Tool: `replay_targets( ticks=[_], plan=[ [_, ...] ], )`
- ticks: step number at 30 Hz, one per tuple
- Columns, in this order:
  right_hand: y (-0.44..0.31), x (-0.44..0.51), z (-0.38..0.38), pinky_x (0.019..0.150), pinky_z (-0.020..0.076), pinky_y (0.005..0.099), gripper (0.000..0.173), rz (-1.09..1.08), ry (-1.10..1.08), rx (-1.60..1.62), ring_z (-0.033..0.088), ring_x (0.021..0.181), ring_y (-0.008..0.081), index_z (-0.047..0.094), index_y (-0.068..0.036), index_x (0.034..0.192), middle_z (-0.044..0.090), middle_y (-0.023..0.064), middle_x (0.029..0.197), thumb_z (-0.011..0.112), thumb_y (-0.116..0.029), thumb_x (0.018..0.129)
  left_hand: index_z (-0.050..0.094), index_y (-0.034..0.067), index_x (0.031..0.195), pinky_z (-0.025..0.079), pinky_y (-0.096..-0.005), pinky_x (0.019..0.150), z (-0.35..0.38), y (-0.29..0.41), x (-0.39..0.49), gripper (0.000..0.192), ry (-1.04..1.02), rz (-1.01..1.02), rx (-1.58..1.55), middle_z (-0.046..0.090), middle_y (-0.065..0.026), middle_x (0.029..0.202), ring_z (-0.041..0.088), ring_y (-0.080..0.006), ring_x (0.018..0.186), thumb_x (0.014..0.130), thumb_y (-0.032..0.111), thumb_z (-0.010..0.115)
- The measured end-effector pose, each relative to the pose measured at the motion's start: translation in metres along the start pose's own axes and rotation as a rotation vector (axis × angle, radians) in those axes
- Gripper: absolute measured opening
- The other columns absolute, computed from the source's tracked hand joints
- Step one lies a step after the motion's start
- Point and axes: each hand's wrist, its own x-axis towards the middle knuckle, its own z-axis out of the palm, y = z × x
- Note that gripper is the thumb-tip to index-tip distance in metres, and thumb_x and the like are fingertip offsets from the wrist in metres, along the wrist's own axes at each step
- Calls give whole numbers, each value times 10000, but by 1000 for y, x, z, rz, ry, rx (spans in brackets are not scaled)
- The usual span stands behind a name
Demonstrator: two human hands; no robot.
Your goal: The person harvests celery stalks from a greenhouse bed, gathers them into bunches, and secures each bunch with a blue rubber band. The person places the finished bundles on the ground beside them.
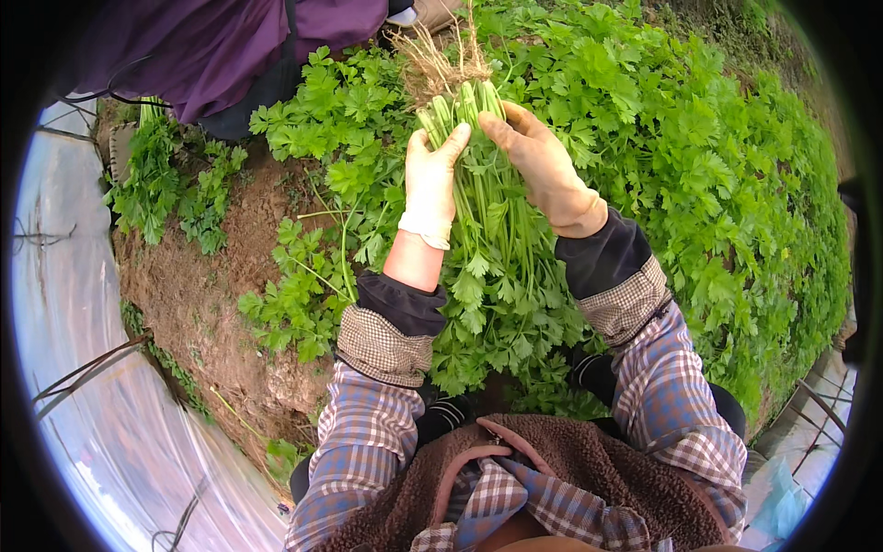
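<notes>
Between my two gloved hands is a bunch of leafy celery (493, 207), its pale stalk bases pointing away from me and its leaves hanging back toward my lap. Tan, stringy roots (441, 65) still cling to the far end. My left hand (433, 172), in a thin whitish glove, wraps the left side with the thumb across the stalks. On the right side, my right hand (541, 165) grips the bunch near the stalk bases, thumb on top. The fingers beneath the bunch are mostly hidden.
Growing celery (703, 179) fills the bed ahead and to the right. Bare soil (207, 297) lies at left, with pulled celery bunches (148, 179) on it. Clear plastic sheeting (83, 310) curves along the left. A person in purple clothing (234, 62) is close at upper left.
</notes>
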Motion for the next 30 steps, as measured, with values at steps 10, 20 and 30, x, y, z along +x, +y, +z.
replay_targets(
  ticks=[10,20,30],
  plan=[
    [14,25,-24,853,532,324,328,-188,76,-386,670,919,167,637,16,1214,729,95,1049,666,-145,930,628,-6,1176,464,-279,919,11,5,-12,258,146,107,-20,676,-47,1098,609,-126,985,945,97,677],
    [-35,-38,-2,941,471,307,340,-63,29,160,593,1051,154,578,29,1262,671,85,1147,625,-145,973,364,-90,1473,401,-319,1072,37,9,-48,704,-33,69,197,538,-168,1391,517,-200,1259,988,310,681],
    [9,-105,15,1151,356,387,708,-278,-354,-609,482,1370,335,343,-5,1543,506,240,1464,474,-492,1046,576,85,1249,532,-363,834,-21,77,-156,383,376,93,-267,665,-43,1069,631,-173,929,919,174,748]
  ],
)
